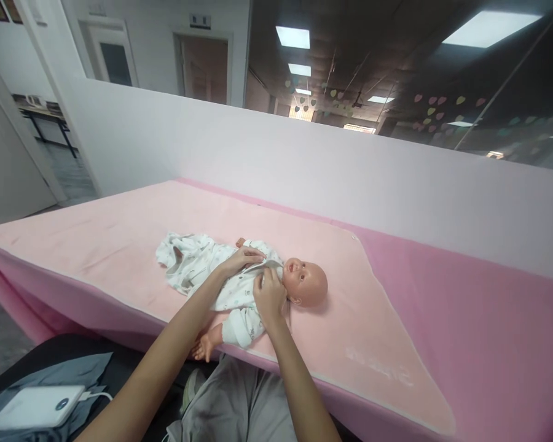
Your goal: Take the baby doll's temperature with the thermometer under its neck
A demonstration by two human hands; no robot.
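Note:
A baby doll point(306, 282) lies on its back on a pale pink mat point(120, 239), head to the right. It wears a white patterned romper point(198, 264). My left hand point(242, 256) pinches the romper's front edge at the doll's chest. My right hand point(270, 294) is closed on the fabric by the collar, just left of the doll's chin. One doll arm point(207, 344) sticks out over the mat's near edge.
The mat covers a darker pink table point(488, 319) that runs along a white partition wall point(304, 159). A white power bank point(37, 406) with a cable lies on my lap at the lower left. Glass and ceiling lights show beyond the wall.

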